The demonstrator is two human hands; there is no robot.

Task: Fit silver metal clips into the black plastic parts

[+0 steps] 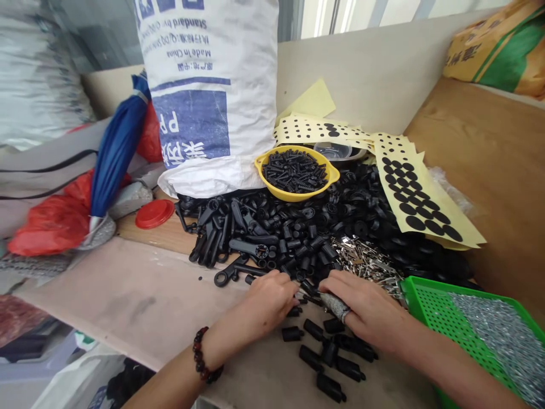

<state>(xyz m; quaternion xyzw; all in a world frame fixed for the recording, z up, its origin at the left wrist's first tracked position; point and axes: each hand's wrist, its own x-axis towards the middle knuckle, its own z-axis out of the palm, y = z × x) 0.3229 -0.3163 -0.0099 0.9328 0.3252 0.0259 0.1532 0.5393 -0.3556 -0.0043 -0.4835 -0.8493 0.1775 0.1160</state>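
Observation:
My left hand [268, 301], with a dark bead bracelet [203, 355] on its wrist, is closed around a small black plastic part at the near edge of a big heap of black plastic parts [298, 227]. My right hand [361, 307] faces it, fingers pinched at the same spot, with a taped thumb. Between the fingertips sits a small black piece [309, 295]. Several short black cylinders [330, 355] lie loose on the table below both hands. A pile of small shiny metal pieces [366, 258] lies just beyond my right hand.
A yellow bowl [298, 196] of black screws stands on the heap. Yellow sheets of black round stickers [413, 193] lie at the right. A green tray [430, 318] holds metal bits. A white sack [204, 85], blue umbrella [114, 153] and red lid [154, 214] stand at left.

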